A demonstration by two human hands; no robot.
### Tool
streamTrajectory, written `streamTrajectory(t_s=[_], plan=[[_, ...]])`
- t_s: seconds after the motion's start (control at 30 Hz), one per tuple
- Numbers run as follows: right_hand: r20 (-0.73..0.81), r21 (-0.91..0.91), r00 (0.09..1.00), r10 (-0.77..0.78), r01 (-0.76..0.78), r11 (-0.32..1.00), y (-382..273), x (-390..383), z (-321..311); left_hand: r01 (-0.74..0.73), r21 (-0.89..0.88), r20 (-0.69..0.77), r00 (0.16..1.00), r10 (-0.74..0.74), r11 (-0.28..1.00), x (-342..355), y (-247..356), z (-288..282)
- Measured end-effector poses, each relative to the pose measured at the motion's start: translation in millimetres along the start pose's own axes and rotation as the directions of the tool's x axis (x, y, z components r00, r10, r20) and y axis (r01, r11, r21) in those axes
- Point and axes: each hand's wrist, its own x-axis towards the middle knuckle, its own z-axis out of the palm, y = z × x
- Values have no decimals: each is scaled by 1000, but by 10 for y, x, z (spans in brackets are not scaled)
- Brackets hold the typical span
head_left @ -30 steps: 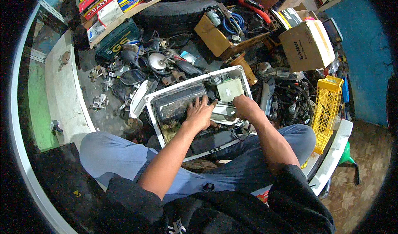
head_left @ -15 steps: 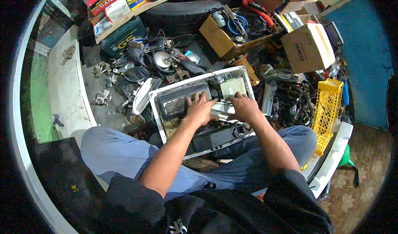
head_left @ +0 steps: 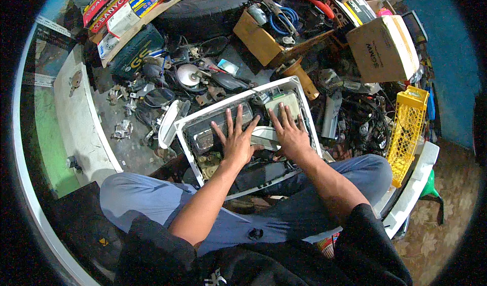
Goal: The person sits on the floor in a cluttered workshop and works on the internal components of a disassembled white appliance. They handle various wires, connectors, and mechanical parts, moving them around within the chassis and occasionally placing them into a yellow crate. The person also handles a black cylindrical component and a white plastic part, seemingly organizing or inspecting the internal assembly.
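Note:
A shallow white plastic crate full of parts stands tilted between my legs. Over its middle, my left hand is open, its fingers spread across the edge of a dark rectangular unit. My right hand lies open and flat beside it, fingertips reaching over a pale greenish box. A whitish curved piece shows between the two hands. Toward me, a black panel fills the near side of the crate. Whether the palms press on the parts is hidden.
Loose metal parts and a round silver piece crowd the floor beyond the crate. An open carton holds a coiled blue hose. Rightward stand a yellow basket, a cardboard box and tangled black cables.
Both hands have flattened, and their fingers have spread wider. The whole view has shifted slightly. The crate's contents look much the same.

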Motion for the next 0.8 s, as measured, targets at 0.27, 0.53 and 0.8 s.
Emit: streamTrajectory(t_s=[0.27,0.53,0.8], plan=[[67,-17,997,-23,24,1000,91,4,-138,-16,-76,42,999,19,997,47,-30,23],[-165,45,983,-76,84,995,71,186,-120,-27,-12,68,997,28,1000,114,-103,-14],[-466,198,872,151,-63,978,-46,408,197,-20,-17,-104,994,18,1000,138,-126,39]])
